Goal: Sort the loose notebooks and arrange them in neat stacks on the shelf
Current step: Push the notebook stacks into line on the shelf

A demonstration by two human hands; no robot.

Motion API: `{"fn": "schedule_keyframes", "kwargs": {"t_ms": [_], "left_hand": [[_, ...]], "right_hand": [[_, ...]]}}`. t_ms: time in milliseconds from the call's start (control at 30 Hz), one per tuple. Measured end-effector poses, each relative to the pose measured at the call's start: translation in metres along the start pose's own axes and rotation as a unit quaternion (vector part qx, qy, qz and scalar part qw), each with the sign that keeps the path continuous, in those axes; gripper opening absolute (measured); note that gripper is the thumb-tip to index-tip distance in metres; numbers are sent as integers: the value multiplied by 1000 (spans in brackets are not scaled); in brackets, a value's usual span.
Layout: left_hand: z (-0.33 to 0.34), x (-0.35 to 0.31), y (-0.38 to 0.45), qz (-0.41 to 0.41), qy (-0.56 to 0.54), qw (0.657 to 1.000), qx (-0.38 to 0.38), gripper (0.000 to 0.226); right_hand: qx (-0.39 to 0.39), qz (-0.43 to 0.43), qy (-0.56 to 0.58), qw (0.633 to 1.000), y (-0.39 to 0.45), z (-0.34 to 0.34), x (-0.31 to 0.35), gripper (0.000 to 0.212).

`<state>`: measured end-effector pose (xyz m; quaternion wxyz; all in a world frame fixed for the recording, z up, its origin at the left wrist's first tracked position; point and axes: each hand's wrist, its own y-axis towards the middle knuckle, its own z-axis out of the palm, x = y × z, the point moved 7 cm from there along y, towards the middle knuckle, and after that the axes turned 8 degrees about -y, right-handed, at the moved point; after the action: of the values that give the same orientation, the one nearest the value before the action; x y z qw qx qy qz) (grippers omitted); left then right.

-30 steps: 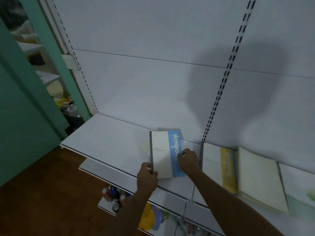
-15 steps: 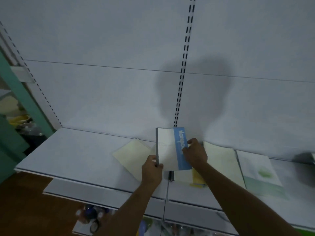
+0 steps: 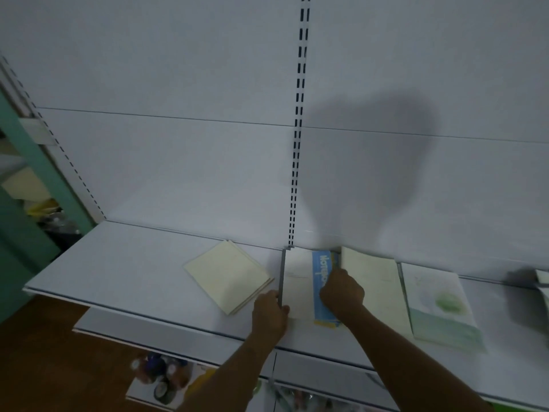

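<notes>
My left hand (image 3: 269, 312) pinches the spine edge of the blue book (image 3: 306, 281) and my right hand (image 3: 341, 291) presses curled fingers on its blue stripe, with the book lying flat on the shelf (image 3: 118, 263) on top of a yellow one. If I push it crooked, the stack could look messy. It could also bump the cream book (image 3: 371, 281) just beside it, or slide toward the front edge.

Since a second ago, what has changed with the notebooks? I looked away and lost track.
The blue-banded notebook was carried rightward from the left shelf section and now lies on the yellow-edged stack beside the cream notebook. The left hand still grips its spine edge; the right hand presses its blue band. The tilted cream stack stayed.
</notes>
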<state>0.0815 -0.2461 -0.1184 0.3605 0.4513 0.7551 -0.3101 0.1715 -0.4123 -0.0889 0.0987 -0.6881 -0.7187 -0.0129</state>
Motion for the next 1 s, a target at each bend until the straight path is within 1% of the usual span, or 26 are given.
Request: {"fn": "schedule_keyframes", "kwargs": {"t_ms": [167, 267, 367, 467, 567, 633, 733, 800, 867, 933, 1000], "left_hand": [[12, 1, -6, 0, 36, 999, 17, 34], [13, 1, -8, -5, 49, 999, 9, 34], [12, 2, -11, -14, 46, 999, -6, 28], [12, 4, -15, -24, 57, 998, -11, 32], [8, 7, -17, -30, 43, 998, -17, 33], [-4, 10, -17, -32, 34, 998, -40, 31], [-36, 18, -13, -23, 31, 993, -108, 26], [-63, 31, -9, -47, 14, 987, -153, 29], [-85, 49, -3, -101, 10, 980, -173, 45], [-98, 67, 3, -164, 5, 972, -170, 59], [-102, 78, 9, -193, 15, 970, -145, 61]], "right_hand": [[28, -29, -36, 999, -6, 7, 10, 30], [35, -51, -67, 996, -10, 11, 13, 33], [46, -82, -101, 990, -10, 15, 17, 35], [34, -106, -133, 985, -10, 16, 22, 34], [18, -117, -168, 979, -12, 18, 28, 36], [19, -116, -176, 977, -13, 21, 32, 39], [22, -113, -169, 979, -12, 22, 35, 37], [11, -111, -153, 982, -11, 18, 40, 35], [-9, -120, -124, 985, -11, 13, 50, 35], [-16, -145, -102, 984, -12, 12, 64, 35], [-21, -160, -97, 982, -15, 12, 77, 33]]}}
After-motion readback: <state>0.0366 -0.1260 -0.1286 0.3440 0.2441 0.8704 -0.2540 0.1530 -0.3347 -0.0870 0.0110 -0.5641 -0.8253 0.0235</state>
